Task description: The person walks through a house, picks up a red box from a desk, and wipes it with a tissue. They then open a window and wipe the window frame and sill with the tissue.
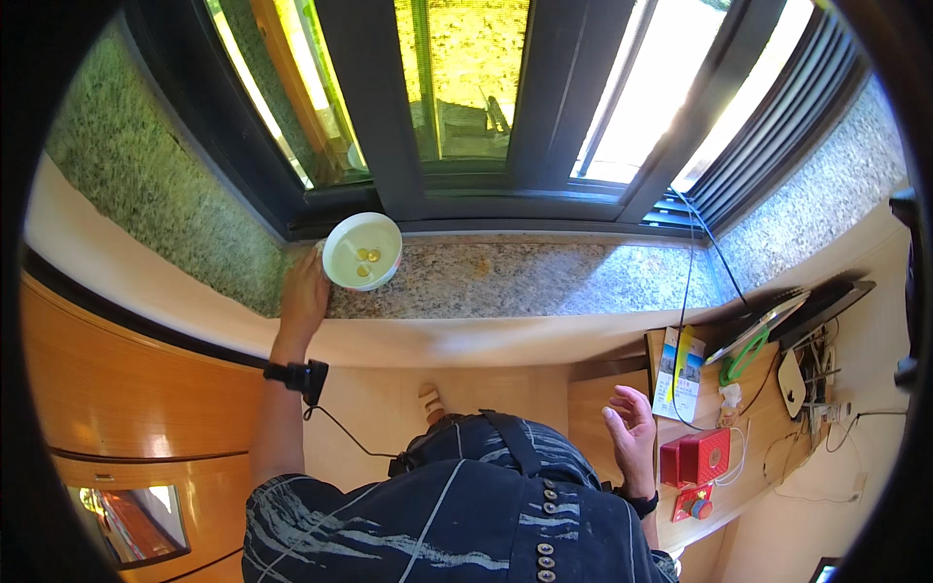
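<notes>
A white bowl point(348, 251) stands at the left end of the granite window sill point(503, 277), close against the dark window frame. Several small yellow round things point(363, 270) lie at its bottom; whether liquid covers them I cannot tell for certain. My left hand point(305, 291) is at the bowl's left side, its fingertips on or behind the wall and partly hidden by it. Over the floor, near the desk's left edge, hangs my right hand point(631, 430). It holds nothing, and its fingers are loosely bent and apart.
A wooden desk point(758, 444) on the right bears a red box point(695, 458), a printed sheet point(678, 375), a green-handled object point(743, 357) and a white device point(791, 384). Black cables point(686, 291) run from the window to the desk. A wooden cabinet point(138, 372) stands left.
</notes>
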{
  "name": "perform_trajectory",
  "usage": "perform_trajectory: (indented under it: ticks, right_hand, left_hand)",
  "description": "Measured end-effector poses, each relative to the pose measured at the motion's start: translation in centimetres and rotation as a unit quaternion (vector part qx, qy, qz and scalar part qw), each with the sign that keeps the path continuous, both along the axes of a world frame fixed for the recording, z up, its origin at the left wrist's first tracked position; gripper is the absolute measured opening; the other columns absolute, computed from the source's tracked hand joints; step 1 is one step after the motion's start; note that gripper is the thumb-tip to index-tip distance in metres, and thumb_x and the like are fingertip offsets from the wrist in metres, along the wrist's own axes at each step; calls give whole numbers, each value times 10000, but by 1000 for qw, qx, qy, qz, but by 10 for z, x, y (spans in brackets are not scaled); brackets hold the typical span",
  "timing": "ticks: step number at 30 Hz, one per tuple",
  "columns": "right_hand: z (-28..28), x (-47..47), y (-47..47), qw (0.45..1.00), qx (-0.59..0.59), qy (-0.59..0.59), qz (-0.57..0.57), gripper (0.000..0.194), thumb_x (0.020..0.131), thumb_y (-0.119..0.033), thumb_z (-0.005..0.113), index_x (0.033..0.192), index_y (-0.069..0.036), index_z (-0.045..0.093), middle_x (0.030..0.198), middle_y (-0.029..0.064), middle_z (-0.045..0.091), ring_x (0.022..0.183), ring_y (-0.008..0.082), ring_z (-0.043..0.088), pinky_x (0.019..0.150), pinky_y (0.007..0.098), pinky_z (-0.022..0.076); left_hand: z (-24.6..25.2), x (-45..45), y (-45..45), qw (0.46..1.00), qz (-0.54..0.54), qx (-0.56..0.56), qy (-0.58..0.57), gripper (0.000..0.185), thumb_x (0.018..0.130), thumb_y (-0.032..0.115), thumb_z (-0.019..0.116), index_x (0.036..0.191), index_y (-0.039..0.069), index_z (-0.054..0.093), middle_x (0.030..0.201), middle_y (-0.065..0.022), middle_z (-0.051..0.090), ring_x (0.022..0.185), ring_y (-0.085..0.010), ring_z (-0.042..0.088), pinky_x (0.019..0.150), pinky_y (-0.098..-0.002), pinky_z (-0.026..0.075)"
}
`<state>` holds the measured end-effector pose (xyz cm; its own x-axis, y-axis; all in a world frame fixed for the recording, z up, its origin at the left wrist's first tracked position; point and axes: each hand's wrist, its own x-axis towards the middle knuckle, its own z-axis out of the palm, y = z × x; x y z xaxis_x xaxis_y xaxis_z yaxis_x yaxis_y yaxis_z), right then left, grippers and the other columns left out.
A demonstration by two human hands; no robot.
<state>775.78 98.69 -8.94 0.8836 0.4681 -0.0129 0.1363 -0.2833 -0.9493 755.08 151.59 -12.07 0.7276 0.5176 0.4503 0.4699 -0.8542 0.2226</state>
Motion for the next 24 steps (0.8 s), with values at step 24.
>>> perform_trajectory:
  ticks: [24]
  right_hand:
    - [-7, 30, 61, 998, -3, -55, 34, 356, 873, -181, 735, 1176, -25, 633, 1106, 101, 626, 966, 207, 645, 779, 310, 537]
  left_hand:
    - [-28, -17, -118, 991, -103, -10, -81, 336, 1012, 25, 457, 1326, -46, 550, 1425, -226, 519, 1362, -423, 447, 1150, -515, 332]
